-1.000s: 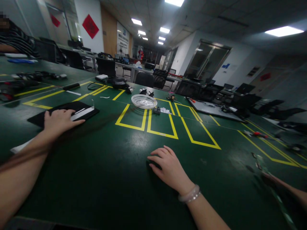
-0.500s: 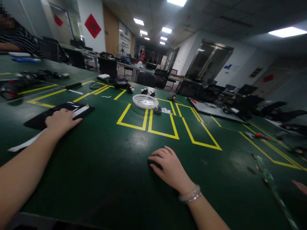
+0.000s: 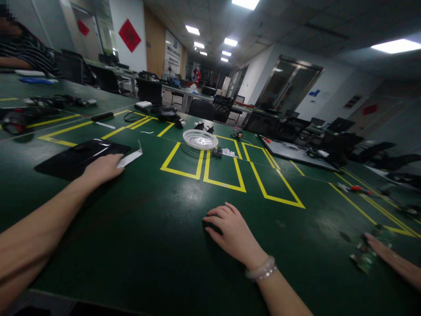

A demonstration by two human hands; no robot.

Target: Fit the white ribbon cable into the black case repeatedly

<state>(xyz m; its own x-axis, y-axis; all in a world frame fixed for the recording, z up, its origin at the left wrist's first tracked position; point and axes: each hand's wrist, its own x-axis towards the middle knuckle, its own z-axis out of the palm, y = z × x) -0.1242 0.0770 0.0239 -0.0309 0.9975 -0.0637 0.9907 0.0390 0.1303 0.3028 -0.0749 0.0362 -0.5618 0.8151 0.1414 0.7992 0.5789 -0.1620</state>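
Observation:
At the left, my left hand [image 3: 103,169] is closed on a white strip [image 3: 130,159], which sticks out past the fingers to the right. Beside that hand lies a glossy black flat panel [image 3: 79,156], partly covered by it. My right hand [image 3: 230,230], with a clear bead bracelet on the wrist, rests on the green table [image 3: 164,228]. Its fingers are bent and slightly apart, holding nothing. Beyond the hands a white round fan grille [image 3: 200,139] sits near the middle, with a small dark part [image 3: 217,152] close by.
Another person's hand [image 3: 388,254] is at the right on a blurred green circuit board [image 3: 365,256]. Yellow tape outlines [image 3: 279,199] mark the table. A large flat panel [image 3: 296,153] lies at back right. Dark tools and cables [image 3: 59,102] lie at far left, near another seated person.
My left hand has moved right off the black panel, carrying the white strip along. My right hand stays put. The other person's hand has come in from the right, and the circuit board has shifted.

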